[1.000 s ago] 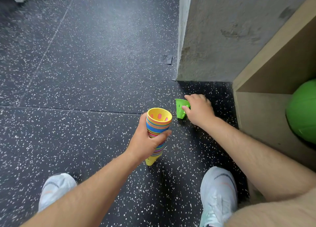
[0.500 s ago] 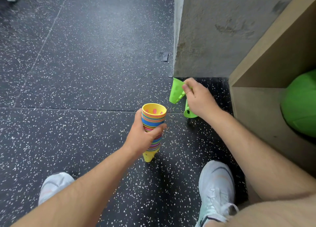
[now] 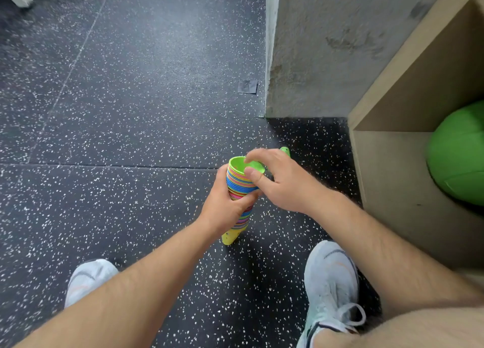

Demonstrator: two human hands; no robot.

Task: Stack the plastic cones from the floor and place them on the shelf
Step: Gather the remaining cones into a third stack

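Your left hand point(image 3: 222, 206) is wrapped around the cone stack point(image 3: 239, 190), a tapering multicolour column, rims banded blue, orange, pink, yellow tip pointing down, held above the floor point(image 3: 131, 112). Your right hand point(image 3: 277, 180) pinches a green cone point(image 3: 242, 164) seated in the stack's open top. A second green piece point(image 3: 285, 151) pokes out behind your fingers.

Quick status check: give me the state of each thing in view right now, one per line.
cone stack: off the floor, tilted, gripped by the left hand.
green cone: seated in the stack's open end.
second green cone: behind the right hand, mostly hidden.
right hand: fingers at the stack's rim.
shelf: holds a green ball, no cones.
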